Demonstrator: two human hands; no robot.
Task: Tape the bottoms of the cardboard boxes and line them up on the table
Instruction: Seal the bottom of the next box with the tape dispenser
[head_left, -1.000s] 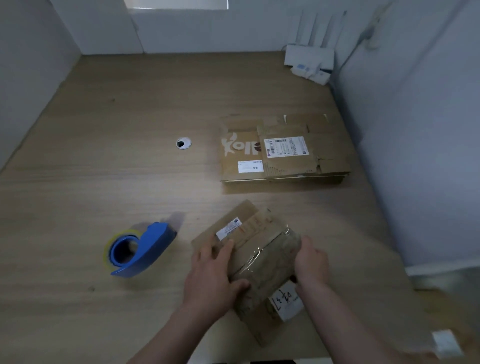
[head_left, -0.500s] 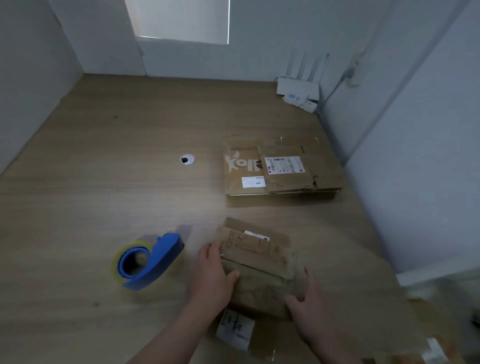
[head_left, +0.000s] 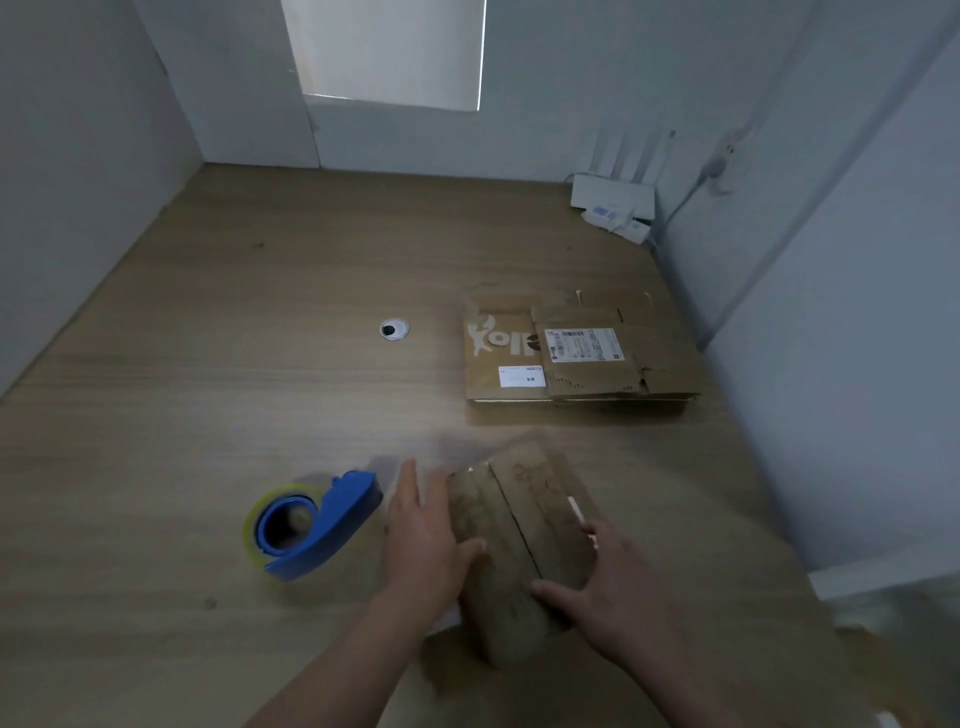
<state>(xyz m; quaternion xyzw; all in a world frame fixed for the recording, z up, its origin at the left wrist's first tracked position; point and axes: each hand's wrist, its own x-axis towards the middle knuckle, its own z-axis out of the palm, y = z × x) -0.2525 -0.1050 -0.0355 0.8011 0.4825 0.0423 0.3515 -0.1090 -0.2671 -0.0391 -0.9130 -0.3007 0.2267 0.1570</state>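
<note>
A small brown cardboard box (head_left: 519, 535) sits on the wooden table (head_left: 234, 395) near its front edge, blurred by motion, with the seam between its two flaps facing up. My left hand (head_left: 423, 540) grips its left side, thumb over the top. My right hand (head_left: 608, 587) holds its right side, thumb on the near corner. A blue tape dispenser (head_left: 311, 525) with a clear roll lies just left of my left hand. Flattened cardboard boxes (head_left: 576, 353) with white labels lie stacked farther back on the right.
A round cable hole (head_left: 394, 329) sits mid-table. A white router (head_left: 613, 197) with antennas stands in the far right corner, with a cable running up the wall. Grey walls enclose the table at left, back and right.
The box has been turned over and rotated between my hands: its labels and taped face no longer show, and a flap seam faces up. The camera has tilted up.
</note>
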